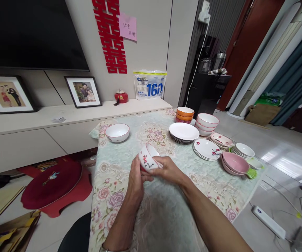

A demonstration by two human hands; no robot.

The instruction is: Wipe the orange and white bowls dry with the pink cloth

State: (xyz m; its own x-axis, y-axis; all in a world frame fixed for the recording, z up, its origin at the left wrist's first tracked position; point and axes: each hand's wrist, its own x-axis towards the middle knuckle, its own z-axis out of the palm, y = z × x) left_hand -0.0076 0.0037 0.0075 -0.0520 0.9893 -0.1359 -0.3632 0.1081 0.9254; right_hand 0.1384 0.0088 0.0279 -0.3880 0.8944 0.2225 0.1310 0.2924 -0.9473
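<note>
A small white bowl (146, 160) with red blossoms and a red rim is tilted between my two hands, above the table's near half. My left hand (135, 176) cups its left side and underside. From the right, my right hand (166, 168) grips the bowl with the thumb near its rim. Some fingertips are hidden behind the bowl. Beyond it to the left, a larger white bowl (117, 133) with a red rim stands upright on the tablecloth. A stack of white plates (184, 131) sits to the right.
Flowered tablecloth (109, 210) covers the table. Along its right side stand orange bowls (184, 112), white bowls (208, 120), blossom plates (206, 149), pink dishes (235, 162) and small white bowls (244, 149). A red stool (53, 185) is left; a power strip (268, 222) lies on the floor.
</note>
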